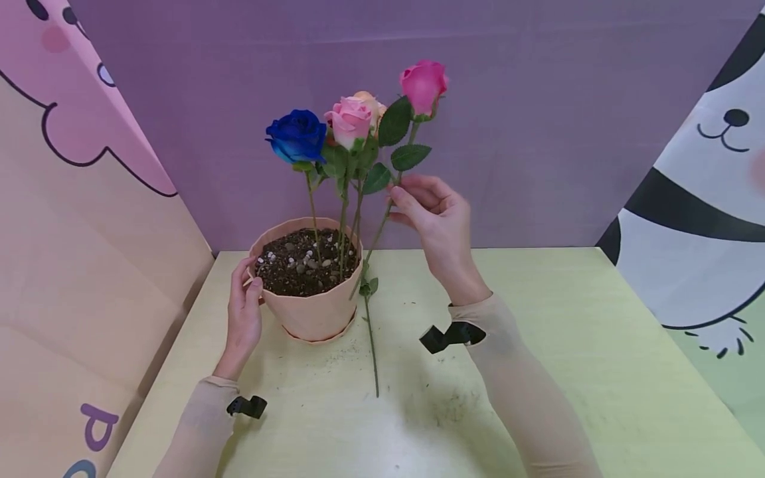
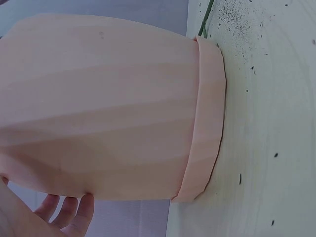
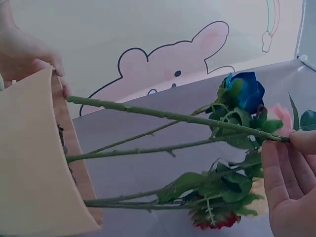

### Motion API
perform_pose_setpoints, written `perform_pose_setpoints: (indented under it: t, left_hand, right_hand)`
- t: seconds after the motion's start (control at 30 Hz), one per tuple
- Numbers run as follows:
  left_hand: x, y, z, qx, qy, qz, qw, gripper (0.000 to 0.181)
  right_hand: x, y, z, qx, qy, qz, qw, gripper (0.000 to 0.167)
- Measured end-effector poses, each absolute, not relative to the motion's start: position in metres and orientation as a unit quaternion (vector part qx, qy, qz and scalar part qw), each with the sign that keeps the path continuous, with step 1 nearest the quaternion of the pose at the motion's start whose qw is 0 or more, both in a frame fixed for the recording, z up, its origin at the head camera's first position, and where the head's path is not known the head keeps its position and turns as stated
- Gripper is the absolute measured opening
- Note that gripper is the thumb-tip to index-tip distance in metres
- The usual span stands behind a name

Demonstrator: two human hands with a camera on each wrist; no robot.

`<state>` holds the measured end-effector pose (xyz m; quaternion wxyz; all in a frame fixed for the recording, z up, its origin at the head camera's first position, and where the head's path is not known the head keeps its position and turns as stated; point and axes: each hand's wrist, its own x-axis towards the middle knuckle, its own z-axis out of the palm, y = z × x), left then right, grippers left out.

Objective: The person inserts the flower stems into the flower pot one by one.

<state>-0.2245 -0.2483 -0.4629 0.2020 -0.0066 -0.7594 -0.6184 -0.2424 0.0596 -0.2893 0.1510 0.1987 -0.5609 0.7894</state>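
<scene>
My right hand (image 1: 442, 222) pinches the stem of a hot-pink rose (image 1: 424, 86) between thumb and fingers, to the right of a peach flowerpot (image 1: 311, 312). In the right wrist view, the cut lower end of that stem (image 3: 168, 114) is beside the pot's rim, out of the soil. My left hand (image 1: 245, 312) holds the pot's left side at the rim, its fingers curved against the wall. Standing in the dark soil (image 1: 293, 265) are a blue rose (image 1: 297, 136), a light pink rose (image 1: 349, 121) and a cream rose (image 1: 373, 109). A red rose (image 3: 215, 220) shows in the right wrist view.
The pot stands on a saucer (image 1: 319, 337) on the pale table (image 1: 299, 425). Another green stem (image 1: 372, 345) with small leaves lies to the pot's right; its upper part is hidden. Soil crumbs (image 1: 448, 405) are scattered in front. A purple cloth (image 1: 538, 133) hangs behind.
</scene>
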Motion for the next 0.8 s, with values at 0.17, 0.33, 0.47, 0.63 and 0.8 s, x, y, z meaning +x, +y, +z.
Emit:
perform_pose_setpoints:
  t: [0.17,0.33,0.47,0.63,0.8]
  left_hand:
    - [-0.224,-0.249,-0.462,-0.005,-0.763,-0.614,0.203,0.049]
    - [-0.224,-0.25,-0.461,-0.007,-0.763,-0.613,0.207,0.049]
    - [-0.225,-0.25,-0.462,-0.005,-0.761,-0.616,0.205,0.049]
    - [-0.225,-0.249,-0.462,-0.008,-0.758,-0.62,0.2,0.049]
    - [-0.226,-0.249,-0.463,-0.012,-0.76,-0.62,0.194,0.05]
  right_hand:
    - [-0.24,0.049,-0.277,0.228,-0.557,0.777,0.182,0.027]
    - [-0.239,0.032,-0.262,0.279,-0.56,0.752,0.208,0.021]
    - [-0.237,0.012,-0.256,0.307,-0.572,0.728,0.22,0.024]
    - [-0.233,-0.015,-0.258,0.322,-0.623,0.678,0.221,0.022]
    - [-0.235,-0.04,-0.274,0.335,-0.652,0.649,0.202,0.021]
